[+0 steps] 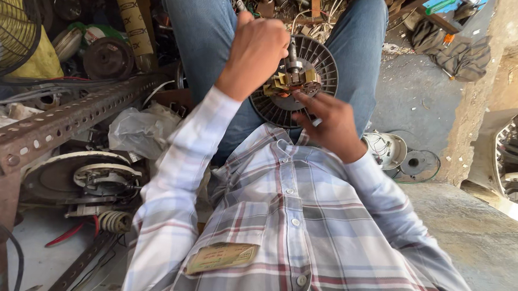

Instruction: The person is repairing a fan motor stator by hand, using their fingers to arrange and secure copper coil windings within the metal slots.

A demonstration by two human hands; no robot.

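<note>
A flat tan label (221, 257), rectangular, sits on the plaid shirt (301, 238) chest pocket, below the motor; its print is too small to make out. A tan tube (132, 18) with dark markings stands upright to the upper left of the motor. A white plastic bag (142, 131) lies crumpled left of the motor, against a rusty perforated angle bar (62, 121).

The motor (296, 80) is a dark ribbed disc with a brass-coloured winding core and a steel shaft at its centre. It is held over the lap, between the 2 jean-clad knees (361, 44).

The left hand (254, 52) is closed in a fist just left of the shaft. Its fingers are curled together and turned away from the camera, so what they pinch cannot be told. The right hand (331, 127) is below the motor. Its fingers are spread, with the fingertips (301, 98) touching the lower edge of the core.

The lower part of the disc is hidden behind the right hand and the shirt collar. A fan guard (6, 22) far left of the motor is cut off by the frame edge. A second motor housing (89, 177) lies lower left of the motor, partly under the bar. A white round part (386, 148) rests on the floor right of the motor.
</note>
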